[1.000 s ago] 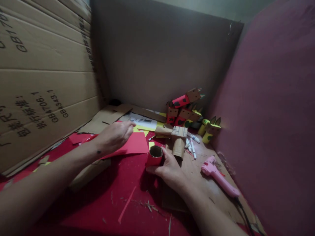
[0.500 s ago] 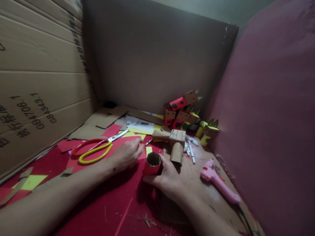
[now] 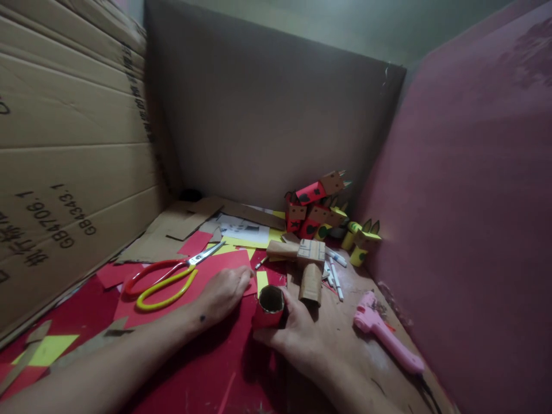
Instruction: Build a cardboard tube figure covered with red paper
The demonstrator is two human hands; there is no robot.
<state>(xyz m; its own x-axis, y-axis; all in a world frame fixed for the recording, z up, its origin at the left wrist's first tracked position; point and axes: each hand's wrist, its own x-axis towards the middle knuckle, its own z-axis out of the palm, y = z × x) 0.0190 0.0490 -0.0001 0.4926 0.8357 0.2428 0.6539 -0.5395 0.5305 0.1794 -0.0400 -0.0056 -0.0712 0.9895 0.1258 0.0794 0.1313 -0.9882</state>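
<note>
My right hand [image 3: 297,330] is wrapped round a short cardboard tube [image 3: 268,317] covered in red paper, its open end facing up. To the left, my left hand [image 3: 226,290] lies on a sheet of red paper [image 3: 235,260], at its right edge. Its fingers are curled together, and whatever they may pinch is hidden. Scissors [image 3: 166,290] with one red and one yellow handle rest open on the paper beside my left wrist. A small yellow paper strip [image 3: 262,280] lies just behind the tube. Close behind my right hand are a cardboard box [image 3: 311,250] and a bare cardboard tube [image 3: 310,284].
Several red and yellow paper-covered cardboard figures [image 3: 314,213] are piled at the back right. Markers [image 3: 335,279] lie beside the box. A pink glue gun [image 3: 388,336] with a cable is at right. Cardboard scraps [image 3: 159,230] cover the back left. Tall panels [image 3: 267,115] enclose the table.
The view has tilted up slightly, so the table things sit lower in the picture. Both hands keep nearly the same places, and the right still holds the red tube.
</note>
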